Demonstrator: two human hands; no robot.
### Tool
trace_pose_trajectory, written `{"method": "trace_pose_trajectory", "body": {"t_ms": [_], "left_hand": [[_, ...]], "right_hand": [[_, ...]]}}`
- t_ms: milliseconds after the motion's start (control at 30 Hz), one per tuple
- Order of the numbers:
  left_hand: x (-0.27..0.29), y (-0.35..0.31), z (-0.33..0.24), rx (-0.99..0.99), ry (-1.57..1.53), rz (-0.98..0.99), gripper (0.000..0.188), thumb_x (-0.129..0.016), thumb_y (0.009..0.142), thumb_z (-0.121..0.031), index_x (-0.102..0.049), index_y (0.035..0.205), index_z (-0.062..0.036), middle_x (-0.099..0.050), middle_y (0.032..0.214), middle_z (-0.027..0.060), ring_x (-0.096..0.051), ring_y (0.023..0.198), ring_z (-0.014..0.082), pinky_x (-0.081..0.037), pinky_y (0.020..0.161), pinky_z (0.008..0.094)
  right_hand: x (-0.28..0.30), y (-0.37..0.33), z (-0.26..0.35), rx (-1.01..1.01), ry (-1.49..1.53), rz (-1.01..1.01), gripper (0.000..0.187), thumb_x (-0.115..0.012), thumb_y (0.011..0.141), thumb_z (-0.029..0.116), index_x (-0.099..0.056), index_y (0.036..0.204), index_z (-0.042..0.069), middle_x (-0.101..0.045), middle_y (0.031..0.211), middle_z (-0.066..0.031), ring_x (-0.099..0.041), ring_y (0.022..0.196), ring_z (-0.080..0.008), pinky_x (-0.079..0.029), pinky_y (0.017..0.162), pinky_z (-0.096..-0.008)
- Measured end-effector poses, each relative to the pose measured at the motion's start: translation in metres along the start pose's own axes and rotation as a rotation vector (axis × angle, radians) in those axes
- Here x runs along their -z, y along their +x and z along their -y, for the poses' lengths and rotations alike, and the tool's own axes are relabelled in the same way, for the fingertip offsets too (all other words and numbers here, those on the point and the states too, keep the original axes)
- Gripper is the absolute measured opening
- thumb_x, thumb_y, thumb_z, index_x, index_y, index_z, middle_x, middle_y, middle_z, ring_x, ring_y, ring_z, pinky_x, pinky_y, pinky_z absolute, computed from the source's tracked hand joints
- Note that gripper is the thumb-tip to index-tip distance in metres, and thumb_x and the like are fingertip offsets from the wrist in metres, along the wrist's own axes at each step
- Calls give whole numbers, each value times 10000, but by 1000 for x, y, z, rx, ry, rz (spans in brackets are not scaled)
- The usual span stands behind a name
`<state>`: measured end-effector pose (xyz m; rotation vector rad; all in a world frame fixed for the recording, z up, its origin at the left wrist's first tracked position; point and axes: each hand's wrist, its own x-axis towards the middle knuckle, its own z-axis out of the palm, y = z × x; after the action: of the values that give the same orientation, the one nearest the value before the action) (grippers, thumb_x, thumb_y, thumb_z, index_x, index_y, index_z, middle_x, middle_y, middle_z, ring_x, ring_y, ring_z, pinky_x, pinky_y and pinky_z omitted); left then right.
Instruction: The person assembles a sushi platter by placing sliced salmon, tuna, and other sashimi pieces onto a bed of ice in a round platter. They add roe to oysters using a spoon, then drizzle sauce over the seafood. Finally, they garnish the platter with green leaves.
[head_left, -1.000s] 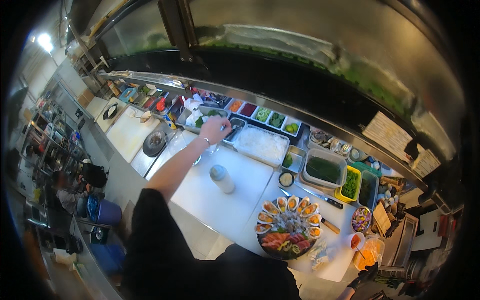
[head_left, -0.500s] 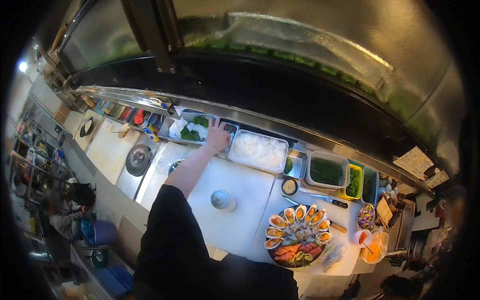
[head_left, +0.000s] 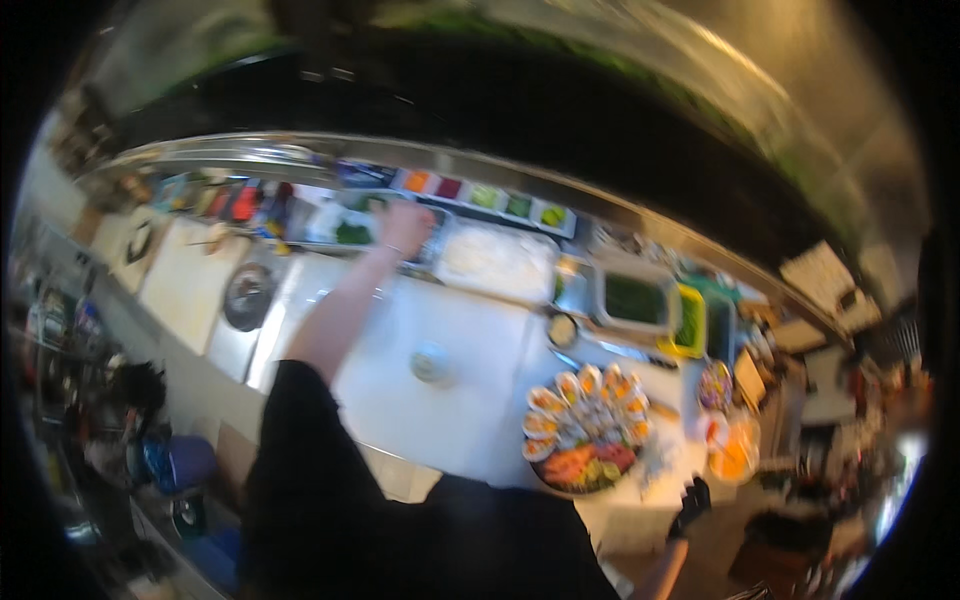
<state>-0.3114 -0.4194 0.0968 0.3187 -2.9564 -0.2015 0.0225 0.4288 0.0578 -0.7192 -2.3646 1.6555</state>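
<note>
My bare left hand (head_left: 405, 228) is stretched out over the metal tray of green leaves (head_left: 352, 233), at the tray's right end. Motion smears its fingers, so its grip cannot be made out. At the lower right, my right hand (head_left: 690, 507) wears a black glove; its fingers look apart and hold nothing visible. It hovers just off the counter's near edge, close to a round dark platter. On that platter, oysters in shells (head_left: 590, 385) with orange topping fan around the far side, with sliced orange and red fish (head_left: 570, 464) at the front. A pale round-topped container (head_left: 430, 363) stands on the white cutting board (head_left: 465, 415).
A tray of white shreds (head_left: 497, 258) sits right of my left hand. Behind it runs a row of small colourful tubs (head_left: 484, 197). Further right are a bin of dark greens (head_left: 636, 298), a yellow bin (head_left: 689, 320), a knife (head_left: 640, 354) and an orange-filled container (head_left: 735, 450).
The view has shifted and blurred. My gloved right hand has come in at the lower right. My left hand stays over the leaf tray's right end, and the colourful tubs behind now show.
</note>
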Motion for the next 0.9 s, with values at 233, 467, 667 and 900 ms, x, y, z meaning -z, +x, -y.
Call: {"method": "trace_pose_trajectory", "body": {"t_ms": [233,467,667,900], "left_hand": [[52,-63,26,-70,-813,-200,226,-679,1038,-79,-742,1248,-26,-774,1163,61,-701,1149,173,-516,1038,306],[85,-235,55,468,-1091,-480,338,-641,1104,-256,-671,1338,-14,-710,1300,63,-660,1212,168,-496,1103,372],[99,-368,-9,545,-1131,-672,317,-558,1134,-282,-697,1259,-26,-683,1287,81,-632,1251,209,-521,1076,417],[75,-482,-162,523,-1232,-288,238,-578,1117,-211,-709,1170,-20,-728,1169,78,-670,1139,187,-521,1024,371]], "right_hand": [[-80,2,-43,198,-673,131,578,-803,911,170,-630,1462,149,-626,1391,-137,-618,1267,-298,-535,1049,-421],[-102,34,1,134,-932,44,269,-814,867,256,-693,1103,211,-641,1085,-124,-683,1002,-356,-563,877,-465],[-125,72,-7,498,-708,111,342,-801,879,203,-712,1207,159,-673,1193,-137,-660,1136,-387,-553,980,-491],[-65,-19,-24,387,-707,494,326,-820,782,147,-723,1093,137,-691,1118,-155,-706,1027,-401,-588,874,-486]]}}
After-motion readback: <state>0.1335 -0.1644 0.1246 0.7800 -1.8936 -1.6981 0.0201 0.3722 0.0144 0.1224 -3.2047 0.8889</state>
